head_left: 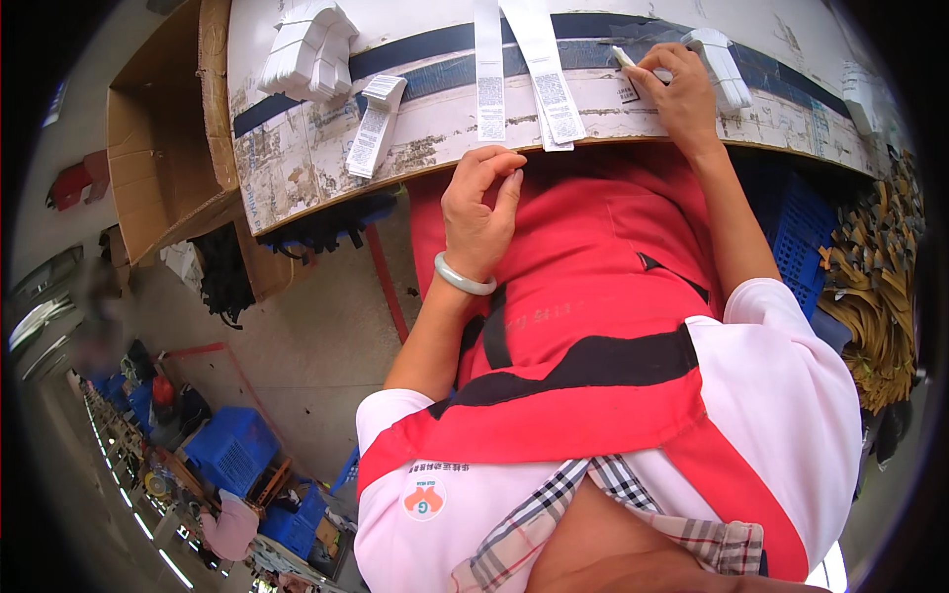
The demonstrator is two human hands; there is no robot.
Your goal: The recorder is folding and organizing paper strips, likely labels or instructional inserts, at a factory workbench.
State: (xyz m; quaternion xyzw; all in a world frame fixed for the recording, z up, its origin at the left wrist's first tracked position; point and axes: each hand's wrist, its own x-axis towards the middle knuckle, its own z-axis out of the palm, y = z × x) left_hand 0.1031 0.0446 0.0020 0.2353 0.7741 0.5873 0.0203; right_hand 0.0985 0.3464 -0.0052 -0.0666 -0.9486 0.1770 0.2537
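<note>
Left hand (pixel 479 212): released, fingers half curled, thumb apart, just below the table edge. Right hand (pixel 684 94): fingertips drawn together at a small pale piece (pixel 622 56) — whether gripped or merely touched cannot be told. Between the hands, slightly above the left, long white printed strips (pixel 490 94) lie on the worn table (pixel 287 178). Just right of the right hand: a white label bundle (pixel 725 74). Left of the left hand: a bent strip (pixel 375 128) — beyond it, a label stack (pixel 306 54).
</note>
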